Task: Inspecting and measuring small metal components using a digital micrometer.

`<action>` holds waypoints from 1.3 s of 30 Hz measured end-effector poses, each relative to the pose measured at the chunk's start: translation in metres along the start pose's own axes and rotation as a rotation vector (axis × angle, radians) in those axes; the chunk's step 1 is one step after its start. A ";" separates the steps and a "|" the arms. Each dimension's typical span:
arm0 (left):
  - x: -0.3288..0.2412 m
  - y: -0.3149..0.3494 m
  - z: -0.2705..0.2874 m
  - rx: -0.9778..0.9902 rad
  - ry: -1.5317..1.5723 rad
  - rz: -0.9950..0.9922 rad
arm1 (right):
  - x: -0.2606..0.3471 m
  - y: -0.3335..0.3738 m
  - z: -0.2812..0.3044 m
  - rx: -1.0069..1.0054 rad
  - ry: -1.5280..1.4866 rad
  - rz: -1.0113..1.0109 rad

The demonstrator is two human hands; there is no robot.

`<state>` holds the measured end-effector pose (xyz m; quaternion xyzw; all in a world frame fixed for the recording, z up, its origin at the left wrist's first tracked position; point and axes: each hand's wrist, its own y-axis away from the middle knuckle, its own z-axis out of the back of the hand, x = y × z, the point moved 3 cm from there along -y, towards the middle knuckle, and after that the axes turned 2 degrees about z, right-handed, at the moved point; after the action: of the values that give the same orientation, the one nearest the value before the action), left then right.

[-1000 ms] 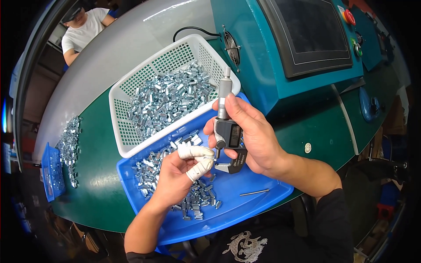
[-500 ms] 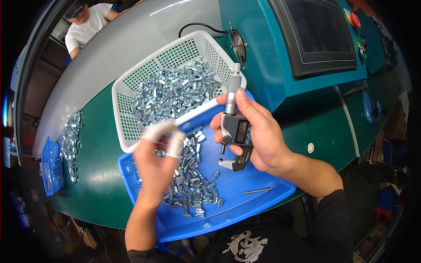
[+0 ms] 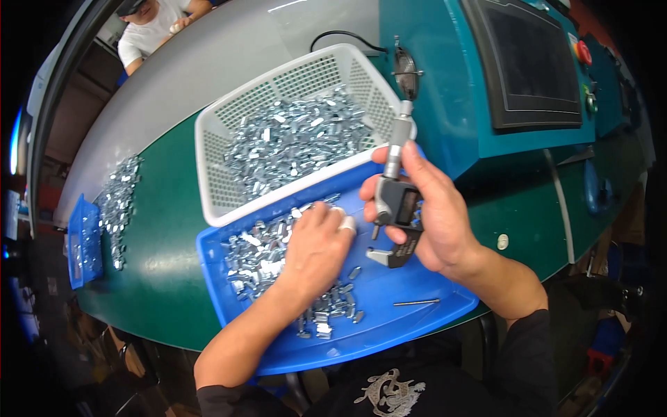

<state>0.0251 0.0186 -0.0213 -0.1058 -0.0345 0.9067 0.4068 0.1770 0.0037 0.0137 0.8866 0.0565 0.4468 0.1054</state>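
My right hand (image 3: pixel 445 215) is closed around a digital micrometer (image 3: pixel 401 201), its thimble pointing up and its U-shaped frame down. Nothing sits in the gap between the micrometer's anvil and spindle. My left hand (image 3: pixel 317 244) is down in the blue tray (image 3: pixel 410 326), its fingers curled in among small shiny metal hex pieces (image 3: pixel 253 250). A white finger cover shows on one of its digits. Its fingertips are hidden, so what they pinch cannot be seen. A thin metal pin (image 3: pixel 417 302) lies in the tray's right part.
Behind the tray stands a white perforated basket (image 3: pixel 208 167) full of metal pieces. A teal machine (image 3: pixel 445 111) with a dark screen rises at the right. More pieces (image 3: pixel 119 201) and a small blue basket (image 3: pixel 85 240) are at the left. A person (image 3: pixel 156 31) sits across the table.
My left hand has moved down and right into the metal pieces, from above them. The micrometer stays in my right hand. The whole view has shifted slightly.
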 end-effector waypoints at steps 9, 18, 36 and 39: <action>-0.003 -0.006 0.011 -0.092 0.540 0.129 | 0.005 0.004 0.007 -0.042 -0.023 0.027; -0.004 0.009 0.016 0.021 1.656 0.560 | 0.005 0.002 0.010 0.001 -0.085 0.030; -0.007 0.011 0.018 0.079 1.698 0.635 | 0.003 -0.002 0.012 0.003 -0.114 0.052; -0.007 0.011 0.017 0.091 1.688 0.639 | 0.004 -0.002 0.011 -0.002 -0.107 0.054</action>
<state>0.0179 0.0070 -0.0050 -0.7242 0.3425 0.5978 0.0292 0.1883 0.0046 0.0101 0.9104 0.0263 0.4013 0.0971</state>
